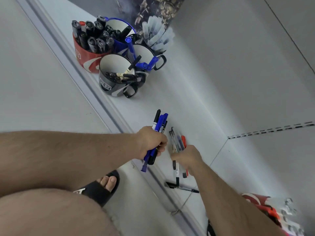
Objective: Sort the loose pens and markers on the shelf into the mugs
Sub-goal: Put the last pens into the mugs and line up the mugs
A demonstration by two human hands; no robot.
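Left hand [150, 142]: fingers curled round a bundle of blue and black markers [157, 133], held clear of the shelf [196, 103]; caps project beyond the hand on the far side, barrel ends on the near side.

Right hand [186, 158]: just beside the left hand, fingers closed on a second bundle of pens [177, 142] comprising clear, dark and one red barrel. Whether this bundle is lifted or resting on the shelf cannot be told.

Near side of the right hand: one loose black pen [183, 187], lying flat on the shelf, ungathered.

Well beyond both hands, along the shelf: four mugs grouped together. Red mug [88, 60], packed with black markers. Blue mug [120, 46], holding black markers. Grey mug [110, 86], nearest the hands, holding a few black-capped pens. Dark mug [146, 57], holding blue markers, with a spray of clear pens [156, 34] behind it.

Progress, as judged: most stock is already sorted by kind into the mugs; two handfuls and one loose pen are left to be placed.

Obscured or uncertain: the container of the clear pens is hidden behind the dark mug. The count within each handful cannot be made out. Red and clear objects [272, 212] at the frame edge past the right forearm are blurred and cut off; not identified.
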